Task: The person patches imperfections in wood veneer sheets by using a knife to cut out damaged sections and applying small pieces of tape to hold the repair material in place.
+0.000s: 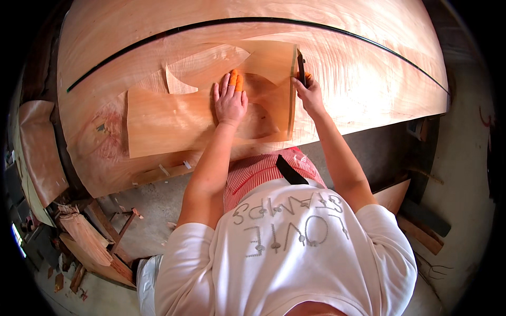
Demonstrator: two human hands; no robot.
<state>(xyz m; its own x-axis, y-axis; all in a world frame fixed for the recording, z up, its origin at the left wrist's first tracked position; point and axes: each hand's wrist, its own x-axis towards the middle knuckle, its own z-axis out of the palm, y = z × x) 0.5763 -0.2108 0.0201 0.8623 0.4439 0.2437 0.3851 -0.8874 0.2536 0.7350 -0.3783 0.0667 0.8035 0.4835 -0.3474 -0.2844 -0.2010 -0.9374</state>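
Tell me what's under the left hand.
The left hand lies on thin brown wood veneer, which in turn lies over a larger pale wood sheet. The patch directly beneath the palm and fingers is covered, so any edge there can't be seen.

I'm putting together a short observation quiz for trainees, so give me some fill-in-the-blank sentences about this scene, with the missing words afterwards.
1. The left hand, palm-down on the brown wood veneer sheet, wears finger covers coloured ____.
2. The narrow black tool is held in the ____ hand.
3. Compared with the left hand, the long dark strip lies ____ (nearer to / farther from) the person.
4. The person's short-sleeved shirt is mainly ____ in colour.

Missing words: orange; right; farther from; white.
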